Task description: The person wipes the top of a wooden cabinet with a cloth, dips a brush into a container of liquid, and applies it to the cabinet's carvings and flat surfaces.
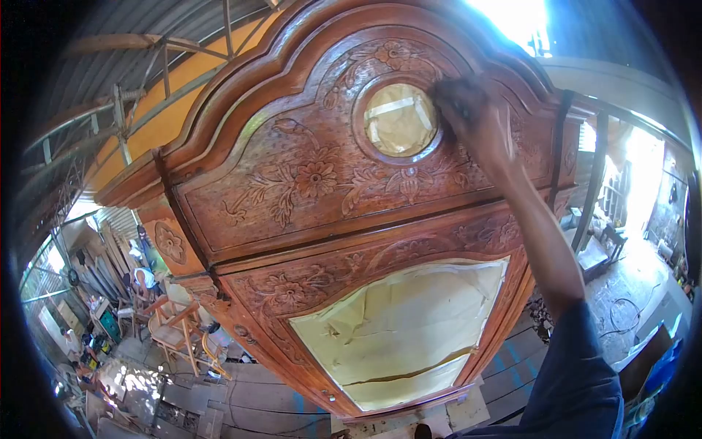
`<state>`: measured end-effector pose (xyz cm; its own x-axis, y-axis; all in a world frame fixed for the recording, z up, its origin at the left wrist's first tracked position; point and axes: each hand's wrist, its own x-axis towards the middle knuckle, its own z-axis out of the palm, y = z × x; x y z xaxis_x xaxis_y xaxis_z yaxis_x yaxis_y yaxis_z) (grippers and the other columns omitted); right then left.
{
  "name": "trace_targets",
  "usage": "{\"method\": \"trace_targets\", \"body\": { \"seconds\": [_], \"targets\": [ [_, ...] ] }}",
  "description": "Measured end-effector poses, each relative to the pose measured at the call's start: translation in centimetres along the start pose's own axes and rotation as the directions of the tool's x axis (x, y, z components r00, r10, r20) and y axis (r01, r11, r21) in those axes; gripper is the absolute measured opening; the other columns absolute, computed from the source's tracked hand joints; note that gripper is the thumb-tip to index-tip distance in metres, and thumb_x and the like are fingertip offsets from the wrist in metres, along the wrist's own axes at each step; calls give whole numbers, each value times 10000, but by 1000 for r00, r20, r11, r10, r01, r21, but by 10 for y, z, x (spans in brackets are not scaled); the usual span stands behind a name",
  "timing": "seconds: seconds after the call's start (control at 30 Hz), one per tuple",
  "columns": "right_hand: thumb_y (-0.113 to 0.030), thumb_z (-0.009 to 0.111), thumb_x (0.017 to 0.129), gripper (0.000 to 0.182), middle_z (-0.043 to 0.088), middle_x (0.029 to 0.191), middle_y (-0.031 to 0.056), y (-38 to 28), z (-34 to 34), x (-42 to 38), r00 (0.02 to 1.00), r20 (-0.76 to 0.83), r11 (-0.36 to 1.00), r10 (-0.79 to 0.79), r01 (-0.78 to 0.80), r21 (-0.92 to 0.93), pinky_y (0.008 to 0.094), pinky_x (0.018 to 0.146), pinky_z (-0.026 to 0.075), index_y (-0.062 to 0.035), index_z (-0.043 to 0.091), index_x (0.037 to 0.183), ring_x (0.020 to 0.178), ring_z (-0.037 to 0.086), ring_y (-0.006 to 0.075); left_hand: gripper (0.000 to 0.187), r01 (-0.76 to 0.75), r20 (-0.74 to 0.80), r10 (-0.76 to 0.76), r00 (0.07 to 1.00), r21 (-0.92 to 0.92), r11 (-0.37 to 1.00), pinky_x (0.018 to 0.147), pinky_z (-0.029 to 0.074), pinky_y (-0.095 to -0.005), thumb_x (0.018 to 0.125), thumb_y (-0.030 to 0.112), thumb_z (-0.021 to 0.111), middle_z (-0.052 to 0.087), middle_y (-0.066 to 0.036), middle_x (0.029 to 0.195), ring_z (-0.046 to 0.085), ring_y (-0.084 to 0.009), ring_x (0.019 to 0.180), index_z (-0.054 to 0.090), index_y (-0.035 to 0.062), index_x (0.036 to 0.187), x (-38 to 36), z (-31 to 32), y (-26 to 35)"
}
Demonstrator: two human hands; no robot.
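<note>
A tall reddish-brown wooden cabinet [292,197] with carved flowers fills the middle. Near its curved top is a round opening covered with brown paper [401,132] and strips of light tape. Just right of that round frame, my right hand [472,110] is against the carved panel, its fingers closed round something dark that I cannot make out. Lower down, a large panel is covered with pale paper [395,329], creased and torn along its lower part. My left hand is not in view.
Wooden chairs [178,329] stand at the lower left, with a person [144,279] farther back. Planks and tools line the left side. A dark cable [624,316] lies on the floor at the right, near a bench. Metal roofing is overhead.
</note>
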<state>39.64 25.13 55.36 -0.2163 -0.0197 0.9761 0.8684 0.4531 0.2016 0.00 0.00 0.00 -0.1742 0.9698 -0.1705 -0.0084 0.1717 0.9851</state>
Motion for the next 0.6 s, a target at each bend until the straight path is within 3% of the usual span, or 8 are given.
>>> {"method": "trace_targets", "body": {
  "seconds": [0.07,0.13,0.3,0.37,0.53,0.6],
  "targets": [
    [-60,756,834,226,686,1099,161,-12,1,-30,992,19,990,128,-126,-59,468,856,547,-57,769,1060,1022,654,375,199,22,26,-20,999,-71,997,552,424,-241,1017,199,688,636,-4,806,513,-62,652,706,54,1153,0,4,13],
    [-21,758,812,257,678,1078,148,-16,7,-74,993,-99,996,70,-74,-39,458,837,541,-46,765,1068,989,644,357,199,33,45,-30,999,-64,997,552,423,-241,1017,199,688,636,-4,806,512,-63,653,706,53,1151,-7,11,27],
    [23,748,763,307,667,1056,133,-64,36,-88,995,-92,994,48,-39,104,421,872,508,-45,757,1062,996,603,315,197,44,48,-43,998,-34,998,552,420,-242,1017,199,688,634,-5,807,508,-63,655,707,50,1144,-21,23,47],
    [43,729,753,321,667,1054,123,-75,45,-81,998,-41,973,-45,53,224,434,883,497,-52,758,1059,1008,593,321,196,44,48,-43,998,-29,999,552,419,-242,1017,199,688,633,-6,807,506,-64,655,707,49,1142,-24,26,51],
    [9,747,768,323,664,1051,115,-36,17,-93,991,-119,998,58,-59,0,425,875,500,-62,760,1083,974,610,312,194,64,37,-62,997,-42,997,552,416,-243,1018,199,687,631,-7,808,502,-65,657,707,46,1135,-39,28,69],
    [-25,763,791,289,665,1037,119,-24,16,-84,975,-200,995,96,-88,52,420,862,506,-50,758,1079,954,618,312,194,117,25,-116,993,-46,992,552,415,-243,1018,199,687,631,-7,808,501,-65,658,707,45,1133,-48,30,80]
  ]
}}
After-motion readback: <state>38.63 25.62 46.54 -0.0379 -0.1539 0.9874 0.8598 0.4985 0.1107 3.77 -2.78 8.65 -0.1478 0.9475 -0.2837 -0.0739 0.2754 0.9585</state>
